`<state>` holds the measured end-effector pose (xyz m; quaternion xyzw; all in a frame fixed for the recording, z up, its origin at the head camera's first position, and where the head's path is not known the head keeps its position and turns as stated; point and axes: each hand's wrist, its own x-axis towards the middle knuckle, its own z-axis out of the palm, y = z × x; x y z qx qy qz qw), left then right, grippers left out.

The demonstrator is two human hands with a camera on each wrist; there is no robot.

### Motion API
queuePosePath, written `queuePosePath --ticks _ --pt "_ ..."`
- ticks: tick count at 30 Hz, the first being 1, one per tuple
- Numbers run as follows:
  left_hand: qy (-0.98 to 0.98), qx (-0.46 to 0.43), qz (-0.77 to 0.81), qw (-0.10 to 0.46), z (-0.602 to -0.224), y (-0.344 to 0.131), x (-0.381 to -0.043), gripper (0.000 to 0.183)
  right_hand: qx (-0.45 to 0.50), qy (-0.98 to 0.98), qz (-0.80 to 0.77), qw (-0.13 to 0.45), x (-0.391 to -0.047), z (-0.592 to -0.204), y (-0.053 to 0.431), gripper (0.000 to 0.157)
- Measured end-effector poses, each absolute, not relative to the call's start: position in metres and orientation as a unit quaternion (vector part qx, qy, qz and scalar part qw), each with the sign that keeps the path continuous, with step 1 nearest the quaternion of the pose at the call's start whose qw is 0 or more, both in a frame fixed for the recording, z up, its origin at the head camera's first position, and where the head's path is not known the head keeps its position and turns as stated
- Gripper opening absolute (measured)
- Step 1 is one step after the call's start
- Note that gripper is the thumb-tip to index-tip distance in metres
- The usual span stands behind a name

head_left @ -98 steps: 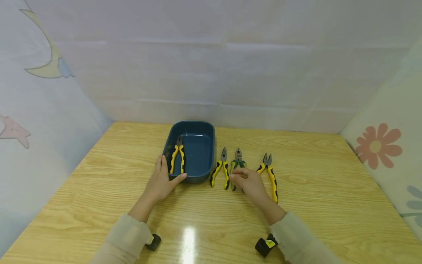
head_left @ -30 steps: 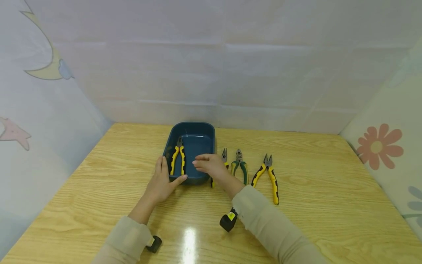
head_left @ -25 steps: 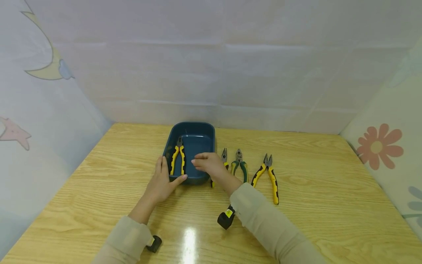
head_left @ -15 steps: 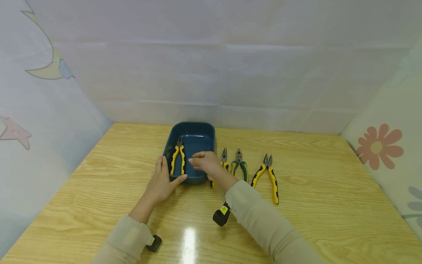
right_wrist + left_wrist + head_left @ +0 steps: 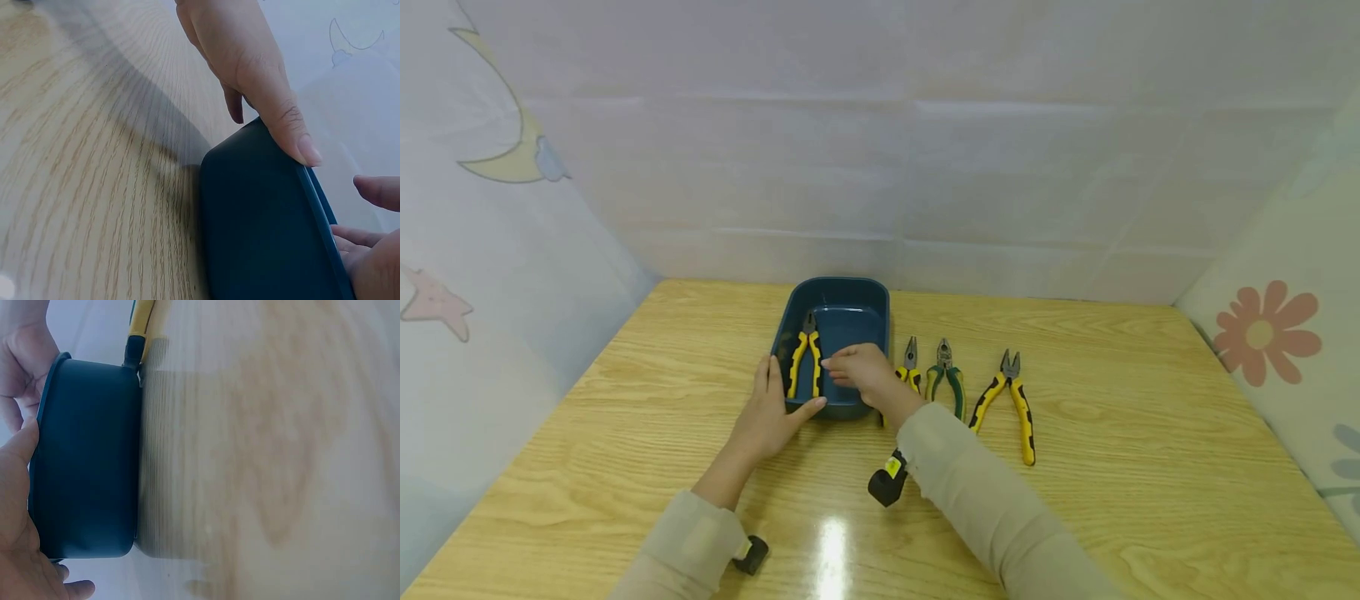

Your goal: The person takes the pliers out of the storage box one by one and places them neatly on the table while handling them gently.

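Observation:
My left hand grips the near left corner of a dark blue rectangular tub, its thumb along the front rim and its fingers against the left wall. Inside, along that left wall, lies a pair of pliers with yellow and black handles, jaws pointing away. Over the tub's right part reaches my right hand, fingers loosely extended, their tips right beside the pliers' right handle. In the right wrist view the right hand's thumb stands apart from its fingers, which dip behind the tub's rim with nothing seen between them.
Right of the tub, a row of pliers lies on the wooden table: yellow-black ones partly hidden by my right arm, green-handled ones, and spread yellow-black ones. A pale cloth wall stands behind the table.
My right hand has moved left from over the green-handled pliers into the tub, drawing closer to the pliers there. The left hand, tub and pliers have stayed in place.

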<state>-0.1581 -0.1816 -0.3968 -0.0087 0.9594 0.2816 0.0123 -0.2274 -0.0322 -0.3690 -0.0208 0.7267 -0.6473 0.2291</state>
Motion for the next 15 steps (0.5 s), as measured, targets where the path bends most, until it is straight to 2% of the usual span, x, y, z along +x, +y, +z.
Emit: queuePosePath --ticks 9,15 --pt "0.960 -0.007 0.280 0.012 -0.3973 -0.1827 -0.1575 0.106 -0.008 0.740 -0.631 0.232 -0.2333 -0.3710 -0.0384 0.034" --pt "0.960 -0.004 0.280 0.010 -0.3962 -0.1828 -0.1575 0.105 0.000 0.749 -0.622 0.227 -0.2377 -0.3731 -0.0429 0.027"
